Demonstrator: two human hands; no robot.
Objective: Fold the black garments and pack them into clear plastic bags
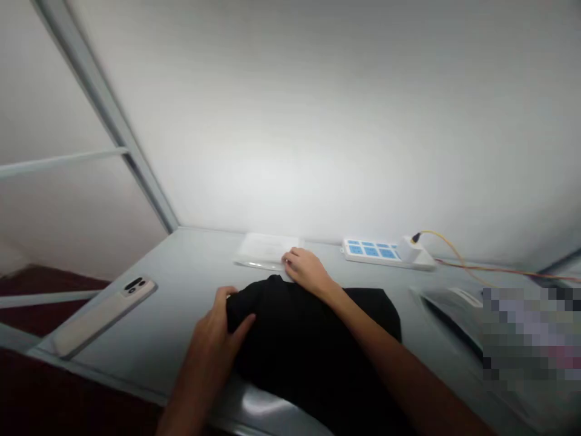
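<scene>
A black cloth [313, 351] lies bunched on the grey table and hangs toward its front edge. My left hand [220, 330] grips the cloth's left end between thumb and fingers. Reaching across the cloth, my right hand [306, 267] rests at the near right corner of a flat clear plastic bag [263, 247] by the wall. Its fingers are curled together, and whether they pinch the bag's edge is too small to tell.
A phone [104, 315] lies at the table's left edge. Along the wall at right is a white power strip [374, 251] with a plug and yellow cable [447, 242]. Plastic-wrapped items [454, 309] sit at the far right, partly pixelated.
</scene>
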